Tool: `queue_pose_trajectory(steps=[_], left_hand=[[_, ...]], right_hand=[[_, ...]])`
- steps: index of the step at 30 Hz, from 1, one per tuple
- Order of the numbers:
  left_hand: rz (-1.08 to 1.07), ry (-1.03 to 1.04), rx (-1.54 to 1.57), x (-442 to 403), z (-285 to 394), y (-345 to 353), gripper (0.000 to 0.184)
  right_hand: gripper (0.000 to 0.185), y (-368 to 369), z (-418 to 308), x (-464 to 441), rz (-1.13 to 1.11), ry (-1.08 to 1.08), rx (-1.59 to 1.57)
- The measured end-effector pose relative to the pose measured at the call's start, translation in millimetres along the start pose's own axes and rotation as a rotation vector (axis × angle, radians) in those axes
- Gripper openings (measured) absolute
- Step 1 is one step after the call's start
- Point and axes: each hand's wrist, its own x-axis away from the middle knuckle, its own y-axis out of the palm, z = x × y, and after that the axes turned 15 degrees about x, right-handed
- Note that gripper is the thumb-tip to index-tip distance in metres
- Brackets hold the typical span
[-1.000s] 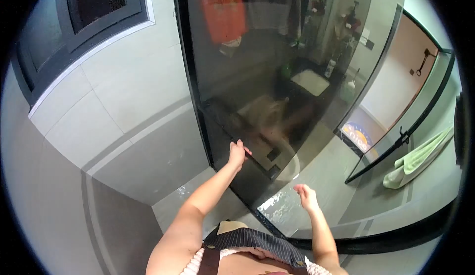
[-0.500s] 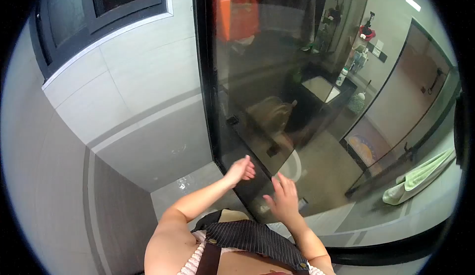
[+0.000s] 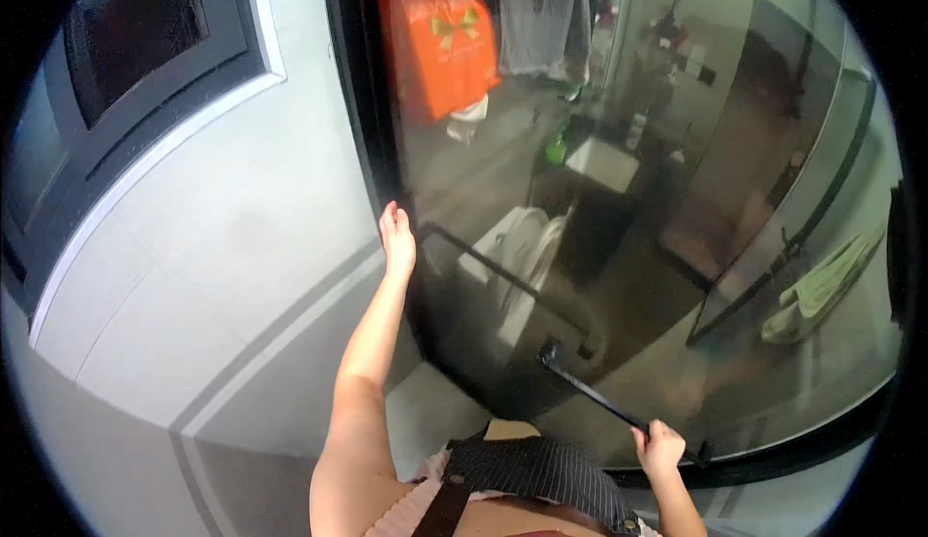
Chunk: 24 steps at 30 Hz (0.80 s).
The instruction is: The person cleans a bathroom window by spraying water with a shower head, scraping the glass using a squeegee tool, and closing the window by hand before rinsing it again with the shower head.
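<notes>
A glass shower door (image 3: 619, 276) with a black frame fills the right half of the head view. On it runs a slim black bar handle (image 3: 599, 397). My right hand (image 3: 661, 448) is wrapped round the lower end of this bar. Farther left, my left hand (image 3: 397, 239) is raised with its fingers stretched upward, at the black upright frame (image 3: 367, 131); whether it presses on the frame I cannot tell.
Behind the glass hang an orange bag (image 3: 449, 49) and grey cloth (image 3: 546, 15). A toilet (image 3: 522, 247), a sink (image 3: 601, 165) and a green bottle (image 3: 556, 148) show there too. A pale green towel (image 3: 822, 290) hangs at the right. Left is a dark-framed window (image 3: 145, 83).
My left hand has moved up and left to the upright frame. My right hand has moved down and right and taken hold of the bar. The glass door has swung across the opening.
</notes>
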Motion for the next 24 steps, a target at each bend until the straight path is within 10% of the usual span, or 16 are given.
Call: queue_pose_trajectory(steps=[10, 12, 18, 22, 24], left_hand=[[0.321, 0.080, -0.049, -58.0, -6.9, 63.1, 0.056], [0.292, 0.120, 0.039, -58.8, -15.3, 64.1, 0.057], [0.283, 0.210, 0.068, -58.2, -37.3, 67.0, 0.061], [0.274, 0.197, -0.011, -51.7, -31.0, 67.1, 0.061], [0.271, 0.209, 0.042, -56.9, -45.1, 68.0, 0.062]], right_hand=[[0.026, -52.2, 15.0, 23.6, -0.092, 0.102, 0.089], [0.022, 41.2, 55.6, 62.4, -0.029, 0.741, -0.903], [0.024, -62.3, 35.4, 43.5, -0.123, 0.277, 0.029], [0.022, -22.0, 55.2, 57.5, -0.147, 0.755, -0.621], [0.025, -48.9, 54.4, 56.9, -0.050, 0.199, 0.146]])
